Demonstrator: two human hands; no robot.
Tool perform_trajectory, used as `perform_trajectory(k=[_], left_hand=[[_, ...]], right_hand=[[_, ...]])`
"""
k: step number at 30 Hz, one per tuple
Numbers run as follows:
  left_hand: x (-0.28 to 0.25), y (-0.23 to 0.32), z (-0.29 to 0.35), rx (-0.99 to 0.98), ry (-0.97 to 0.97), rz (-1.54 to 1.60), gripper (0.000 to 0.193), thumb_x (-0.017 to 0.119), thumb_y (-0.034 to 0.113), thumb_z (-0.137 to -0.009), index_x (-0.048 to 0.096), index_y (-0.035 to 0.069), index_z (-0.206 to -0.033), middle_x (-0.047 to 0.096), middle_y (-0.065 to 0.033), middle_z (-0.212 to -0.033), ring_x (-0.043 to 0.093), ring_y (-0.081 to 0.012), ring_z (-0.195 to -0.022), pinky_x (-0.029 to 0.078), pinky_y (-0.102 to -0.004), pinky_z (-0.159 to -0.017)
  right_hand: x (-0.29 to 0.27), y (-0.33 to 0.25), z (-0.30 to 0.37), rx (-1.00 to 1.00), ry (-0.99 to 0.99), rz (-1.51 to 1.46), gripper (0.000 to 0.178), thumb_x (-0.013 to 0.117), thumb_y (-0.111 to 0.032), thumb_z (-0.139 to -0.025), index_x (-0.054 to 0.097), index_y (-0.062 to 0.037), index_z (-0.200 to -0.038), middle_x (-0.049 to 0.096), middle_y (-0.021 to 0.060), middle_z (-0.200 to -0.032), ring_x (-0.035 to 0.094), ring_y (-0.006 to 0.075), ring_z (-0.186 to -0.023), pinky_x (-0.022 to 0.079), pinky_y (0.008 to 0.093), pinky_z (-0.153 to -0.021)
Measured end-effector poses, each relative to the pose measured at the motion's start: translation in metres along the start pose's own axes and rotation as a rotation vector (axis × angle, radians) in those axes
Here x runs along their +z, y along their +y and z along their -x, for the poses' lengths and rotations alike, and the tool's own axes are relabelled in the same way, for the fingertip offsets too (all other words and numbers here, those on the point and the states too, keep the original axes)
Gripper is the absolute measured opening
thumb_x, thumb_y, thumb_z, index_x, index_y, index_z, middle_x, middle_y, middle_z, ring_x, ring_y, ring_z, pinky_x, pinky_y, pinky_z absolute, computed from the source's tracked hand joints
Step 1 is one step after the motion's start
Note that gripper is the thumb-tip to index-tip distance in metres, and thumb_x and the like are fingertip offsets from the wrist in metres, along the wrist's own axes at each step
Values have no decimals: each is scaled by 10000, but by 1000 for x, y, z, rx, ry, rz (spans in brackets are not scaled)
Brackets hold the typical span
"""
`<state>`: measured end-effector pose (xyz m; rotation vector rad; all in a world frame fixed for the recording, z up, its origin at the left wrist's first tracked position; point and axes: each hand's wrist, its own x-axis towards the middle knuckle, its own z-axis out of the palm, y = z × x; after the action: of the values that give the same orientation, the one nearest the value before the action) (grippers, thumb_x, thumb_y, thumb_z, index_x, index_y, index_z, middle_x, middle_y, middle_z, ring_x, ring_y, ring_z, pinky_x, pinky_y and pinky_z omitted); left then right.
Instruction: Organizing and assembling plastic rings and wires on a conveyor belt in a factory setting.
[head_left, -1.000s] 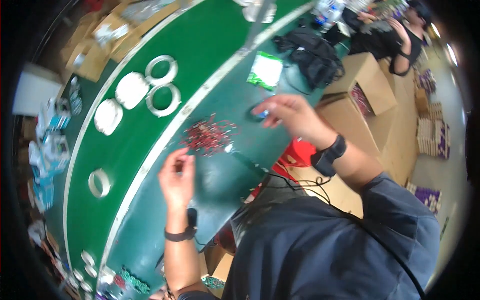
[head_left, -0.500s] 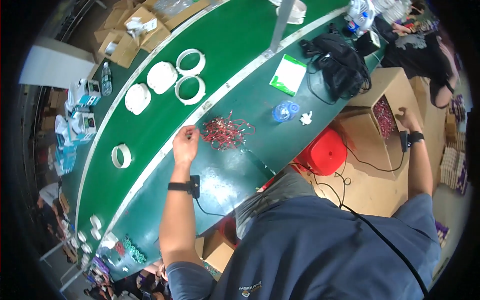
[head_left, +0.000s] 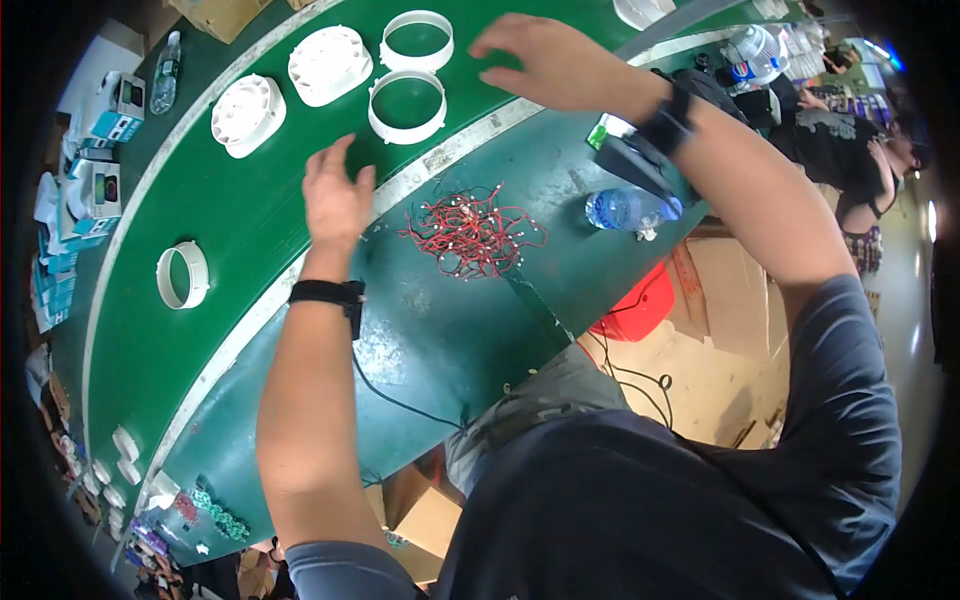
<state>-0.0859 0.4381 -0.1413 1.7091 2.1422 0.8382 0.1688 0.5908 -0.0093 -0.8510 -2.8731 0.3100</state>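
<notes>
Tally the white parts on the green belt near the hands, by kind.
Open rings: 3
Ribbed round covers: 2
Total: 5
Both hands, left and right, are open and hold nothing.

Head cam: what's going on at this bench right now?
A person stands at a green conveyor belt, both hands raised and open, holding nothing. The left hand hovers near the white stripe, beside a tangle of red wires. The right hand reaches over the belt next to two white rings. Two white round housings lie further left, and another ring sits alone. A water bottle lies on the bench edge.
</notes>
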Motion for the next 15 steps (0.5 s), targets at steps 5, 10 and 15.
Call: perform_trajectory(k=[5, 10, 15], left_hand=[[36, 31, -18, 13, -125, -11, 719, 775, 242, -719, 452, 223, -1361, 256, -253, -1456, 358, -450, -1258, 333, -465, -1050], [64, 49, -52, -97, -77, -94, 945, 830, 349, -629, 338, 241, -1429, 205, -225, -1491, 324, -426, -1293, 311, -482, -1061], [87, 57, -85, -108, -124, -105, 984, 813, 405, -627, 307, 198, -1445, 251, -180, -1473, 319, -390, -1298, 310, -495, -1055]], right_hand=[[103, 44, -89, 308, -56, 194, 665, 678, -387, -756, 470, -161, -1346, 445, 239, -1331, 429, 431, -1229, 409, 477, -997], [133, 74, -145, 543, -84, 70, 1013, 726, -557, -627, 288, -189, -1463, 357, 263, -1413, 300, 445, -1330, 340, 517, -1044], [161, 111, -161, 525, -179, 41, 1092, 735, -565, -597, 223, -194, -1487, 347, 267, -1419, 366, 407, -1312, 405, 489, -1006]])
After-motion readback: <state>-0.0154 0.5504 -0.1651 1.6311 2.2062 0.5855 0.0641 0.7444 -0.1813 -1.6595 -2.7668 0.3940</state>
